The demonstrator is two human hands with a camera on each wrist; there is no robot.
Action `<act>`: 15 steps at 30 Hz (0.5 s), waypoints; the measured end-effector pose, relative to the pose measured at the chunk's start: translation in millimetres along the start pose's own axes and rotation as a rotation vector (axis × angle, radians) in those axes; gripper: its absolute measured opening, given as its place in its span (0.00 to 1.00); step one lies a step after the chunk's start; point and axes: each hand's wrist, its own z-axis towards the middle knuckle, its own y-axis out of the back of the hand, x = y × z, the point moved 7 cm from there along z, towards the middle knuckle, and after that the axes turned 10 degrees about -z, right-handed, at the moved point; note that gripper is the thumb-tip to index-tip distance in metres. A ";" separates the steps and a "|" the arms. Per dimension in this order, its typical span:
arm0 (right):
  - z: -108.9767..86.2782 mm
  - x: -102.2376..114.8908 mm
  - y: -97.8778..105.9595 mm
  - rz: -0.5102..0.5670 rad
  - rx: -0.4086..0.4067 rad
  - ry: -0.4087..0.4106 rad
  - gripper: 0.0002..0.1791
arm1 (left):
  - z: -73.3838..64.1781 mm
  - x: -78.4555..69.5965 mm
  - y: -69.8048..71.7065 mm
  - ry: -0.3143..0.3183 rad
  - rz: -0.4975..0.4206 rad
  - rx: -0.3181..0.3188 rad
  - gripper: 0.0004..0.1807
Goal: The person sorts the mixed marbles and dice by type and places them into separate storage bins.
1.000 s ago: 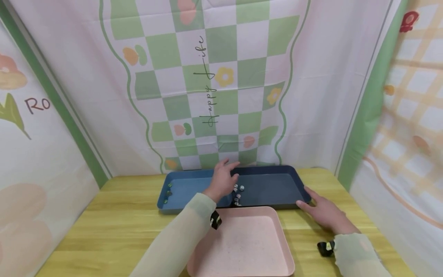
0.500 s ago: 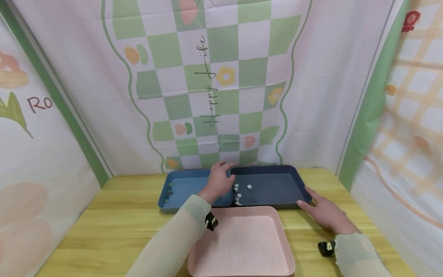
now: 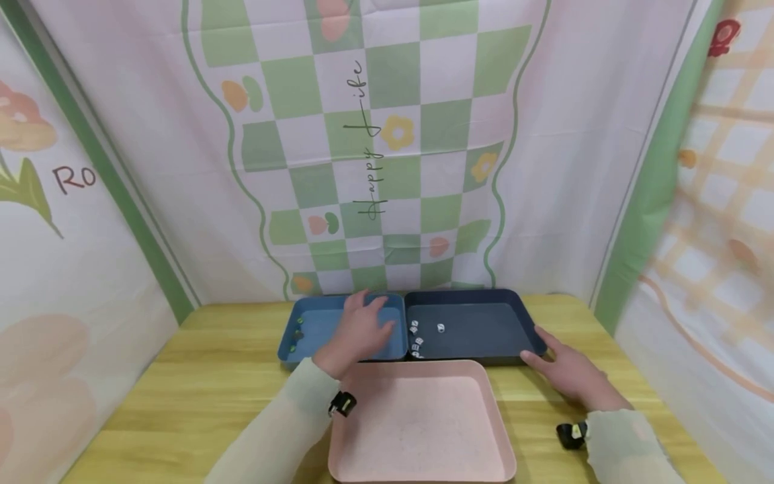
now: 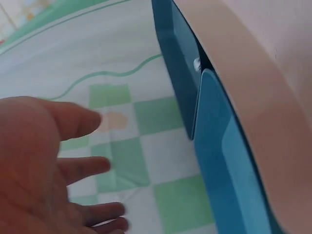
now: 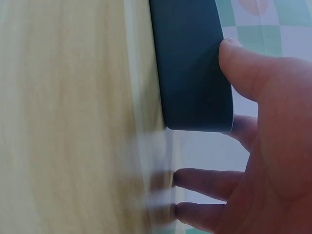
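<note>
My left hand hovers over the blue tray, fingers spread and nothing between them; the left wrist view shows the same loose fingers. Several small green pieces lie along that tray's left side, too small to make out. At the near right corner of the dark navy tray rests my right hand. Its thumb touches the tray's rim in the right wrist view, with the index finger by the corner and other fingertips down at the table. Several white dice sit along the navy tray's left side, and one die lies apart.
In front of both trays is a pink tray on the wooden table. The blue and navy trays stand side by side near the back. A printed curtain hangs behind the table, with more cloth at both sides.
My left hand has moved left, from the seam between the trays to over the blue tray. The lone die has shifted right within the navy tray. My right hand stays at the corner.
</note>
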 end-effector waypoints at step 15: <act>-14.2 -6.7 26.2 0.018 -0.050 0.011 0.54 | -65.7 32.0 23.5 0.149 0.254 0.184 0.37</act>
